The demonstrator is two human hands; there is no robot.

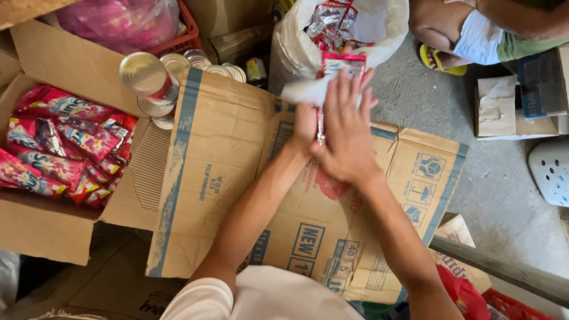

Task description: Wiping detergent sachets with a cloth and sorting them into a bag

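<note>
Head view shows your right hand (347,139) flat and open over a strip of red sachets (341,64) pinched in your left hand (305,123) above the flattened carton (237,178); judged mid-sorting, needing a firmer two-handed grip.

A flattened brown carton (237,178) with blue bands and blue printed panels lies in front of me, and a red-and-white sachet strip (341,65) stands at its far edge. To my left an open box (41,225) holds red and pink sachets (59,142). Beyond, silver tins (148,77) stand beside a white sack (296,47) of sachets.
</note>
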